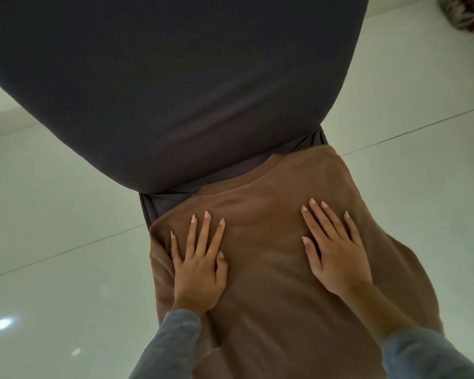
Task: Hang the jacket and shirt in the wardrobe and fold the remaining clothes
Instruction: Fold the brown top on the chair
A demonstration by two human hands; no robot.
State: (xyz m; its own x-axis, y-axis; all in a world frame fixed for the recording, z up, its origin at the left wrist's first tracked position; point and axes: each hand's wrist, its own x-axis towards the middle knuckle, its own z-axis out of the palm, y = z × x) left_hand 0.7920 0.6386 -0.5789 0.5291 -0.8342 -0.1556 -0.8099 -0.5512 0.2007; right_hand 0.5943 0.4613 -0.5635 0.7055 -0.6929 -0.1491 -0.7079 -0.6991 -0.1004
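We look down at a brown top (271, 296) spread flat over a narrow surface draped in dark grey cloth (175, 91). Its neckline is at the far end, where the dark cloth widens beyond it. Our left hand (200, 269) and right hand (337, 255) lie palm down on the top, side by side but apart, fingers straight and spread; neither grip holds anything. Grey sleeves (173, 346) cover our forearms. Glossy pale floor tiles (52, 214) show on both sides

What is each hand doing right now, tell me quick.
Left hand: open, fingers straight, pressing flat on the brown garment.
Right hand: open, pressing flat on the same garment, holding nothing.
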